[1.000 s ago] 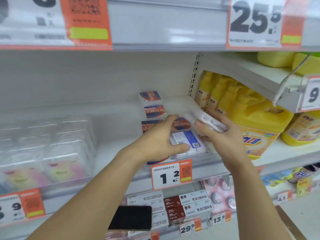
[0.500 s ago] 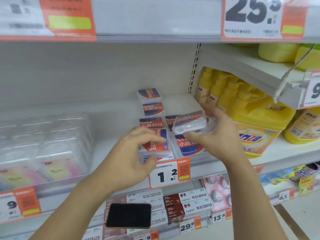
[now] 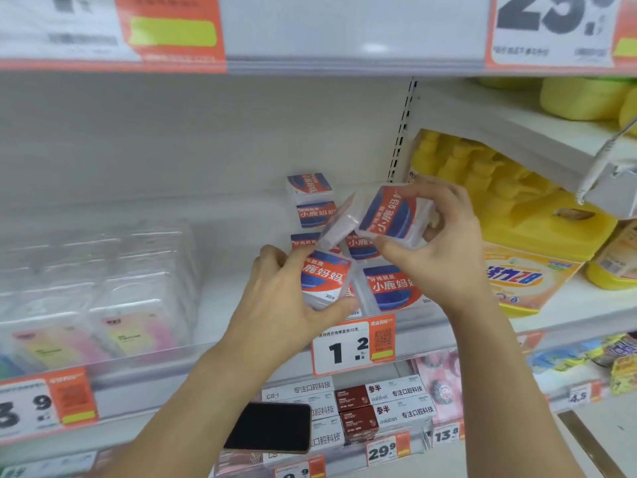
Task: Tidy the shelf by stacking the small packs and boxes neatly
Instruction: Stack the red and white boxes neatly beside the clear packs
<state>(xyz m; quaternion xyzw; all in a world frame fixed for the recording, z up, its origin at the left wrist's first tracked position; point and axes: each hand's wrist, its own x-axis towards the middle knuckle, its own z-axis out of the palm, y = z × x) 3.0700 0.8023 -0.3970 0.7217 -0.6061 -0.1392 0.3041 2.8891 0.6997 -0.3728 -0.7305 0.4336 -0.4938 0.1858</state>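
Since half a sec ago both hands have lifted packs: the right hand (image 3: pixel 444 243) has raised its clear pack (image 3: pixel 393 215) higher and tipped it so the red-blue label faces the camera, tilted, w/ a second clear box edge (image 3: pixel 336 222) apparently stacked against its left side. Right grip: fingers and thumb curled round that pack, held in the air above the shelf (image 3: pixel 241 305), not touching the packs below. The left hand (image 3: pixel 293 298), which was pinching a pack lying flat, now has it picked up; left grip: thumb under, fingers over a small pack (image 3: pixel 325 277), just above the shelf front.

Meaning, as I judge it: two loose packs are gathered and turned label-up, prob. about to be set one on the other; stacking not yet done.

Other packs: one flat at front right (image 3: pixel 393 288), one behind it (image 3: pixel 360 244), and two stacked at the back (image 3: pixel 310 198).

Writing: pack labels read 小鹿妈妈, w/ 牙线 above and "30" at a corner. Price tag (image 3: pixel 351 346) below reads 1.2. Lower shelf boxes (image 3: pixel 386 398): 参半, "oralshark", 专注口腔科技; tags 29.9, 13.8, 4.5. Top right tag approx. 25, blurred. Yellow detergent jug (image 3: pixel 531 257) to the right; its label too blurred to read. A dark phone (image 3: pixel 272 427) lies low in view.
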